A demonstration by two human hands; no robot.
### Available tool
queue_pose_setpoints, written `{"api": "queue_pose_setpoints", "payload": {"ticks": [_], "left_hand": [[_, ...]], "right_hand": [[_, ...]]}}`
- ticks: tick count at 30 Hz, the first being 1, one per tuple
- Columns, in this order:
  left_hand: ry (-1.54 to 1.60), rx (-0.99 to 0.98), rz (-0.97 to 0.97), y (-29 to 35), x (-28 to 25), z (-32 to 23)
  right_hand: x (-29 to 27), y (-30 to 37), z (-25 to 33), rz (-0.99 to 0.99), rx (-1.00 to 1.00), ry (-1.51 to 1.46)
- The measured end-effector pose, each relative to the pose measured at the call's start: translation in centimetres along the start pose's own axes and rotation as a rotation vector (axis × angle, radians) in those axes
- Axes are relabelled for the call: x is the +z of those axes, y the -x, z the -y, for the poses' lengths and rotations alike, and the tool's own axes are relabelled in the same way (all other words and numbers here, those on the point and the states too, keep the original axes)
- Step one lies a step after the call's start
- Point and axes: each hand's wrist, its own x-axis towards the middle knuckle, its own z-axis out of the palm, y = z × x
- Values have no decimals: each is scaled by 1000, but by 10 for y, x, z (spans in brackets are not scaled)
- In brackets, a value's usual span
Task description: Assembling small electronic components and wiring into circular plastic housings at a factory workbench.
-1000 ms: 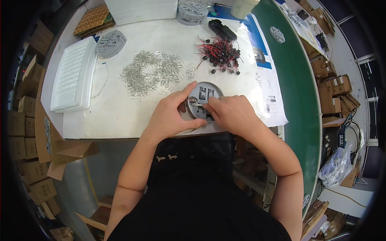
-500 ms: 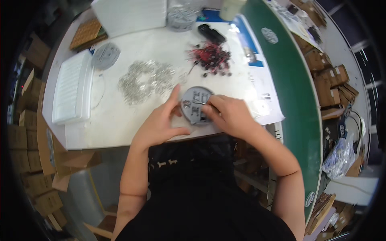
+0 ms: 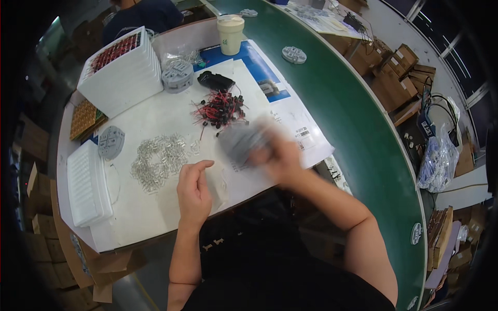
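A round grey plastic disc (image 3: 236, 144), blurred by motion, is in my right hand (image 3: 282, 158) over the front right of the worktable. My right fingers are closed on its right side; their exact grip is smeared. To the left of the disc and apart from it, my left hand (image 3: 193, 191) holds nothing, its fingers loosely bent and the index stretched to the right. A pile of small shiny metal clips (image 3: 150, 173) lies left of my left hand. Beyond the disc sits a heap of small black parts with red wires (image 3: 223, 110).
White foam trays (image 3: 122, 78) are stacked at the back left, another foam tray (image 3: 88, 181) at the left edge. Grey discs (image 3: 111, 142) (image 3: 177, 78) lie nearby. A black object (image 3: 215, 81), a cup (image 3: 230, 35) and a green conveyor belt (image 3: 358, 124) stand beyond. Someone in dark clothing (image 3: 142, 18) sits behind.
My right hand has lifted the grey disc off the table, away from my left hand, which no longer steadies it. The whole view has swung to the right.
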Motion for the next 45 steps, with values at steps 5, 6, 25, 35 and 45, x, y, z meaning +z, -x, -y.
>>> {"api": "queue_pose_setpoints", "payload": {"ticks": [5, 6, 25, 35, 45], "left_hand": [[-31, -123, -33, 12, -31, 11], [-59, -95, -6, 14, -39, 20], [-114, -4, -20, 27, -45, 21], [-128, 104, 110, 12, -42, 1], [-124, 81, 197, 21, -42, 18]], "right_hand": [[-257, -22, -240, -676, 619, 140], [-309, 12, -284, -563, 758, 435], [-120, -202, -247, -251, 422, 539], [6, -67, 28, 757, -221, 127], [92, -150, 11, 734, -197, 378]]}}
